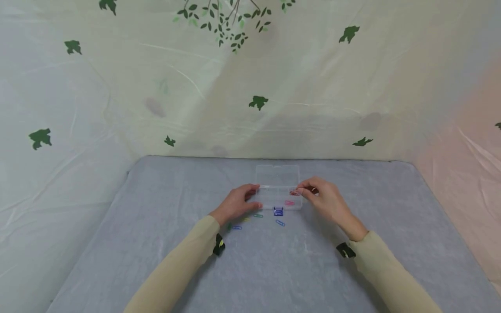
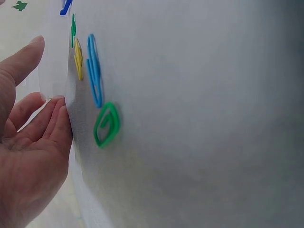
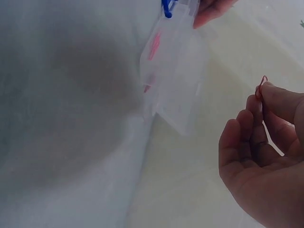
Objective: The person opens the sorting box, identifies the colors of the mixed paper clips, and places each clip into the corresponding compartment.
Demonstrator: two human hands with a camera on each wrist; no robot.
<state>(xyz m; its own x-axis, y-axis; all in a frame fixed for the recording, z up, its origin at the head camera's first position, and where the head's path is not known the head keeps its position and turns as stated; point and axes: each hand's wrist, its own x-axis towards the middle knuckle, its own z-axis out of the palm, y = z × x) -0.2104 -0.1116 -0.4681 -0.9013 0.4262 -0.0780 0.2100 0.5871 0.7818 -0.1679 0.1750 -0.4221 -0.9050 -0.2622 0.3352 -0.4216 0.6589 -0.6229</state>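
Note:
A clear plastic box (image 1: 270, 202) with compartments stands on the grey cloth, its clear lid (image 1: 277, 174) raised at the back. My left hand (image 1: 236, 202) holds the box's left end, thumb at the front corner and fingers behind. My right hand (image 1: 326, 202) pinches a red paper clip (image 3: 265, 78) between thumb and forefinger, at the box's back right. Pink paper clips (image 1: 289, 202) lie in a front right compartment, red ones (image 3: 147, 88) in the one behind. A dark blue latch (image 1: 278, 211) sits at the box's front edge.
Several loose paper clips lie before the box: a blue clip (image 1: 280, 222) near the latch, a green clip (image 1: 258, 215), a yellow clip (image 2: 78, 59), a light blue clip (image 2: 94, 71) and a green angular clip (image 2: 107, 124) by my left wrist. A leaf-patterned curtain (image 1: 305, 130) hangs behind.

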